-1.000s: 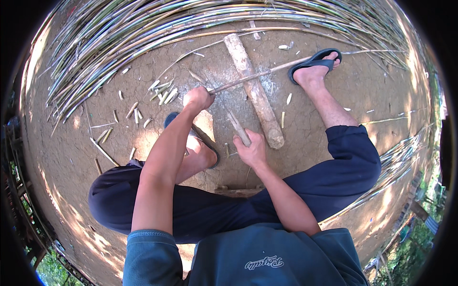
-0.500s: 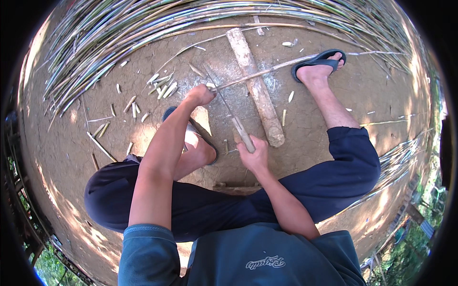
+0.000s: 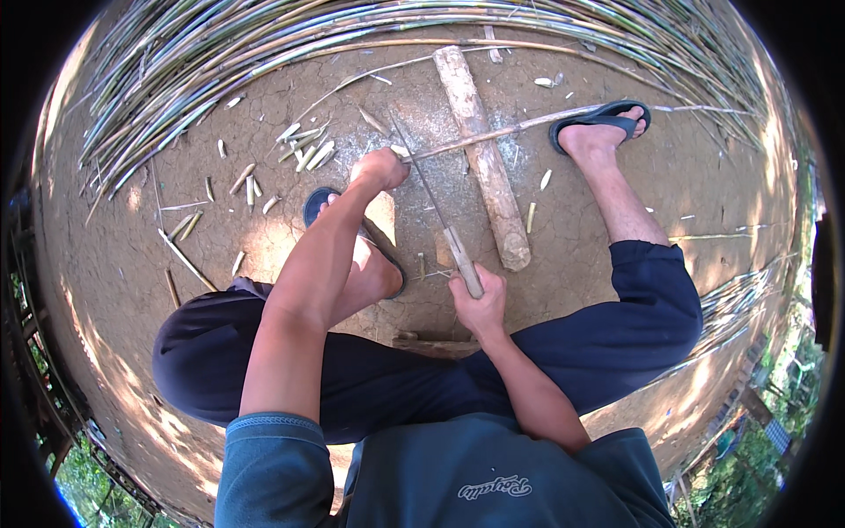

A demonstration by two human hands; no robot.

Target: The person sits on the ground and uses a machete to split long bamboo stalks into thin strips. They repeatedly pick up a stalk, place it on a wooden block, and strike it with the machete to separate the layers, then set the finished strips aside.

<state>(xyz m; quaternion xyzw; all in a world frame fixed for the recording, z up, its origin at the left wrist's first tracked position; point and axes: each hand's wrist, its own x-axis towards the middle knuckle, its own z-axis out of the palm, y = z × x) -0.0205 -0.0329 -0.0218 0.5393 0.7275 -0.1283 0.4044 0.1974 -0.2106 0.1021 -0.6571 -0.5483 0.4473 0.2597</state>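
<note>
Fingers of the left hand curl around one end of a long cane, their tips hidden; it slants up and rightward over a pale log to a sandalled foot covering part of it. Fingers of the right hand wrap a thin-bladed tool pointing up and leftward, its contact with the cane unclear. Pale pieces lie at left.

Holding a blade across a stick

Gripping the stick's end in the left hand, just beside the blade, and a wooden handle in the right hand; running the stick over a log and under the right sandal, amid short pieces at left and before a heap of poles.
</note>
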